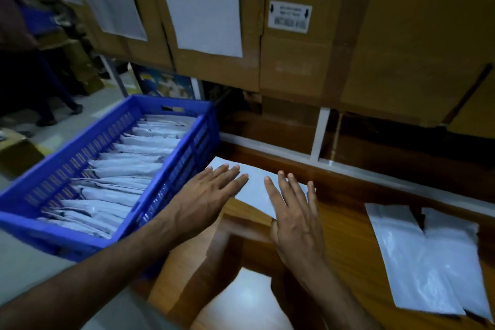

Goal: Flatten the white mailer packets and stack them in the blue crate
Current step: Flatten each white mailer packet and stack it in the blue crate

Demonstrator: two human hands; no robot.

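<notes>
Both hands flat, fingers spread apart, palms down: left hand [206, 195] pressing the near-left part of a white mailer packet [254, 187], right hand [292, 211] pressing its near-right edge. Nothing gripped by either; simply laid open on the packet. Packet lying flat near the far edge of the wooden desk [345, 222], toward its left side, just beside the blue crate [166, 182]. Crate standing at the desk's left edge, filled with a row of white packets [115, 177] stacked on edge along its length. Two more flat white packets [428, 260] overlapping side by side near the desk's right edge, well apart from the hands. Beyond the desk's far edge, stacked cardboard boxes [308, 61] with paper sheets [203, 2] and a barcode label [290, 16].
</notes>
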